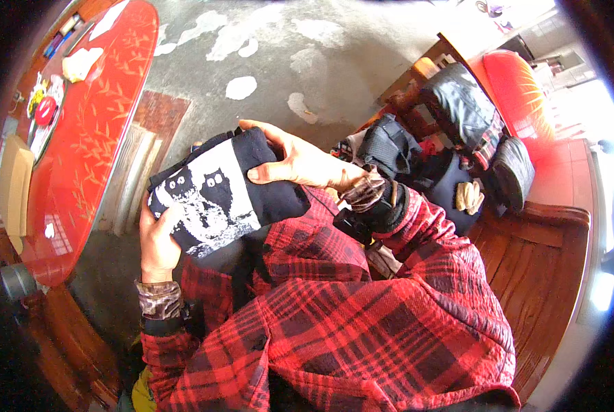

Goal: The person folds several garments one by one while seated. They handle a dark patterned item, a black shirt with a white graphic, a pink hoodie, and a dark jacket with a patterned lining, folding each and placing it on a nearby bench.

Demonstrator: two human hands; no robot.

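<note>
A folded black garment (pixel 278 198) with a black-and-white animal print is held up before me over my lap. My left hand (pixel 160 239) grips its left end, with the thumb on the printed face. At the upper right edge, my right hand (pixel 286 159) pinches the cloth, thumb in front and fingers behind. The print shows two dark, cat-like shapes with pale eyes on a white ground. The garment's back and the fingertips behind it are hidden. Both my arms are in red-and-black plaid sleeves (pixel 430 221).
On the left stands a red table (pixel 101 139) with leaf patterns, bearing a cardboard box (pixel 16 185) and a tray of small items. To the right, a wooden bench (pixel 528 257) carries dark bags and clothing (pixel 461 103). A red chair cover (pixel 515 92) lies beyond. The concrete floor (pixel 276 67) has white patches.
</note>
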